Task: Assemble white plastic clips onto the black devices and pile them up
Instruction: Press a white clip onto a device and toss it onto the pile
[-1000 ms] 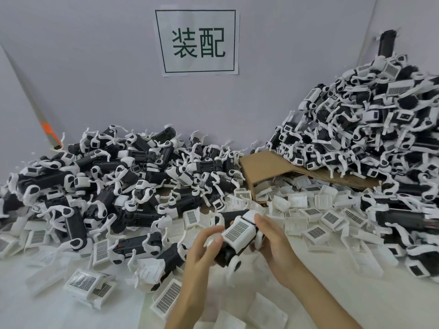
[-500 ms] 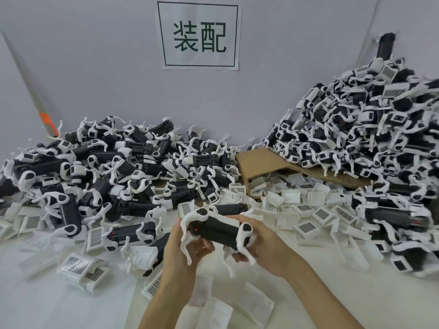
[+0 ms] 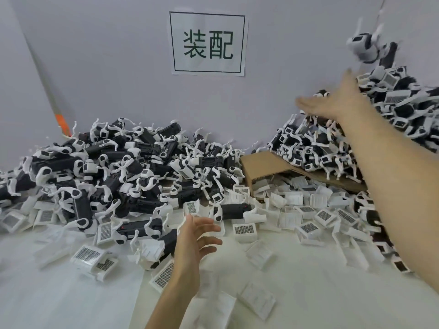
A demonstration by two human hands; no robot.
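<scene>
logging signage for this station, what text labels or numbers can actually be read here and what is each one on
"装配": dark green characters inside a black frame on the white paper sign stuck to the grey wall.
Dark grid patches on the white plastic clips: pattern only, too small to read any characters.
Striped barcode-like labels on the black devices in the right-hand pile: too blurred to read.
No other text is legible.

Your left hand [image 3: 194, 236], bare, shows at the lower centre of the frame, and your bare left forearm [image 3: 171, 293] is cut off by the bottom edge. Your right hand [image 3: 332, 103], also bare and blurred at the fingertips, shows at the upper right, and your bare right forearm [image 3: 392, 186] is cut off by the right edge.
</scene>
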